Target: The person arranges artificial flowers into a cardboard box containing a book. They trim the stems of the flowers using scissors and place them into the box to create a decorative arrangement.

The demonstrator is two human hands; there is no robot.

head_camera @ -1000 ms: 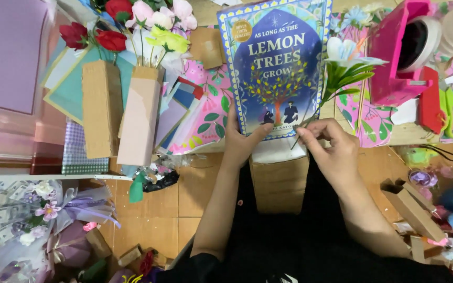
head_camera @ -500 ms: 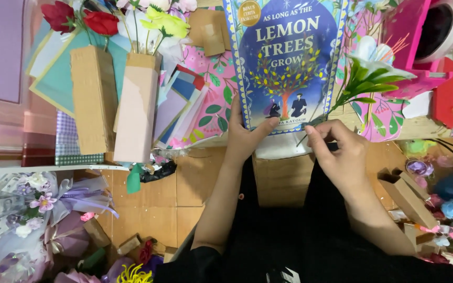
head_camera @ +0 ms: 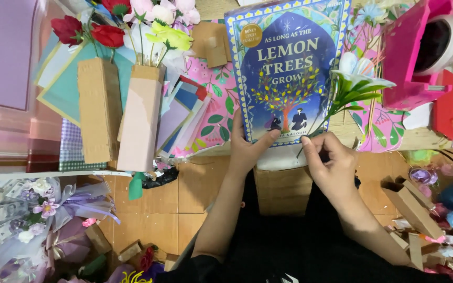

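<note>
1. Your book (head_camera: pixel 288 68) is dead ahead of both hands, standing face-up to you with its long axis running straight away from you. The blue cover with the lemon tree has its bottom edge nearest you.
2. Your left hand (head_camera: pixel 250 149) is the nearer one. It's right at the book's lower edge, thumb pressed on the cover near the bottom, fingers curled behind, so it's clamped on the book.
3. Your right hand (head_camera: pixel 329 162) sits just beside the book's lower right corner, thumb and fingers pinched together on a thin green stem. That stem runs up to the white artificial flower (head_camera: pixel 360 73) lying against the book's right edge.
4. The two hands are close but not touching, with a small gap between them below the book.
5. Off to your left stand two cardboard vases (head_camera: pixel 119 112) with red, pink and yellow flowers, well apart from your hands. A pink tape dispenser (head_camera: pixel 412 63) is on your right.
</note>
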